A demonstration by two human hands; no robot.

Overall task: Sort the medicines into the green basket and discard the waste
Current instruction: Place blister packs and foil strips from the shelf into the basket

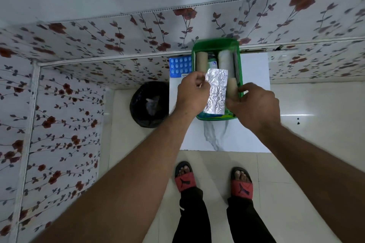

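Foil pill strip [216,92], long axis running away from the person, pinched at its far left corner by the left hand [192,94] above the green basket [217,42], whose right wall the right hand [256,104] grips.

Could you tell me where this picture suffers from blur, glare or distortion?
Head view: motion blur smears the green basket rim and right hand; the silver blister strip glints; the floral wall panels bow from wide-angle distortion; a light streak reflects off the floor tiles.
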